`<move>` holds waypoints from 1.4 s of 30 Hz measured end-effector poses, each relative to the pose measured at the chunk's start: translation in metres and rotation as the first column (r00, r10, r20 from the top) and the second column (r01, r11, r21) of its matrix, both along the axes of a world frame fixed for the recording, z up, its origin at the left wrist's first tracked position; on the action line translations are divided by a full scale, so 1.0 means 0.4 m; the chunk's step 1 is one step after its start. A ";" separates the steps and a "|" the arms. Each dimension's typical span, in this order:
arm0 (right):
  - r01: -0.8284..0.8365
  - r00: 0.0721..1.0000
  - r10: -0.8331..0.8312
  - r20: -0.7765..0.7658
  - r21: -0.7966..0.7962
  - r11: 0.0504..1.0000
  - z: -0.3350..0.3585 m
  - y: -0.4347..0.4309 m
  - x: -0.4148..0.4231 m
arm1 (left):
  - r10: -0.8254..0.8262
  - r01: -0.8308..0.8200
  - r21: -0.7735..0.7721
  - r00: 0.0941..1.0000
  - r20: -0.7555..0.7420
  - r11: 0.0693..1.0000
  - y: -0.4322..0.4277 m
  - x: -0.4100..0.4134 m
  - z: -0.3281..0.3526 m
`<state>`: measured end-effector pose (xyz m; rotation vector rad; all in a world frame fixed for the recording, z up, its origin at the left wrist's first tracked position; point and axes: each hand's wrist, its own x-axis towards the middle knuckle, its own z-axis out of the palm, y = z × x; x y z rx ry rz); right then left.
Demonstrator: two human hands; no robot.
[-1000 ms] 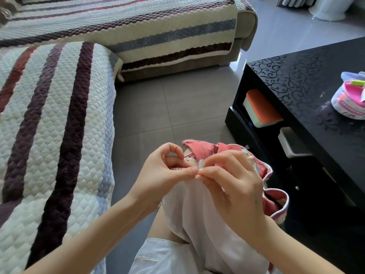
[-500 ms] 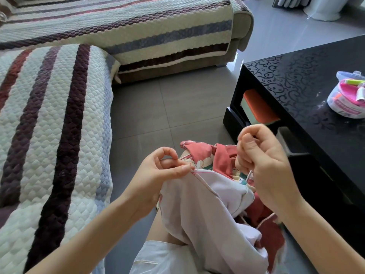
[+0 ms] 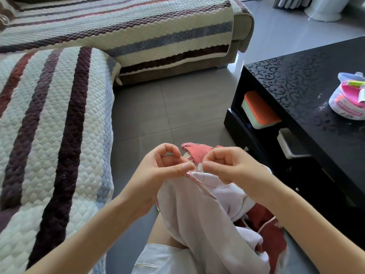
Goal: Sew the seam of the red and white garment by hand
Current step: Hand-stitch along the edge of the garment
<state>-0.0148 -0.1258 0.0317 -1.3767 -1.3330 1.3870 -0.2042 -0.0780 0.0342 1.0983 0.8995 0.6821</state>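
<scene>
White and red cloth pinched between two hands

White fabric of the garment (image 3: 197,210) hangs over the person's lap, on the bare knee and the pale shorts (image 3: 158,262). Its red part bunches lower right and shows again above the fingers.

The left hand (image 3: 158,171) holds the upper edge of the garment. Its thumb and forefinger are curled into a ring and their tips pinch the cloth. The seam (image 3: 190,175) begins right at these tips, with small red stitches along the white edge.

The right hand (image 3: 233,169) is just beside the left, almost touching it. All its fingers are curled in, and thumb and forefinger press together on the same edge of the cloth. If a needle is between them, it is too small to tell. A thin red thread (image 3: 209,184) lies in a loose curve on the white fabric under this hand.

Left of the hands is a quilted sofa cover (image 3: 49,135) with dark stripes. Grey floor tiles (image 3: 177,107) lie beyond the hands. On the right stands a black table (image 3: 306,86) with a swirl pattern. In its lower shelf sits a box with an orange lid (image 3: 258,109). On the table top, near the right border, stands a round container (image 3: 349,101) with pink things inside. Farther back, a second sofa section (image 3: 138,32) carries the same striped cover.
</scene>
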 end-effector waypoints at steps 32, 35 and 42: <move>-0.060 0.952 0.017 -0.306 -0.132 0.989 0.095 0.038 0.010 | -0.318 0.321 0.009 0.941 -0.112 0.947 0.027 0.020 0.078; -0.042 0.957 0.004 -0.292 -0.121 0.992 0.105 0.035 0.017 | -0.351 0.348 -0.056 0.933 -0.073 0.936 0.041 0.028 0.092; -0.042 0.978 0.034 -0.205 -0.032 0.999 0.113 0.018 0.026 | -0.240 0.258 0.057 0.946 -0.216 0.965 0.030 0.048 0.099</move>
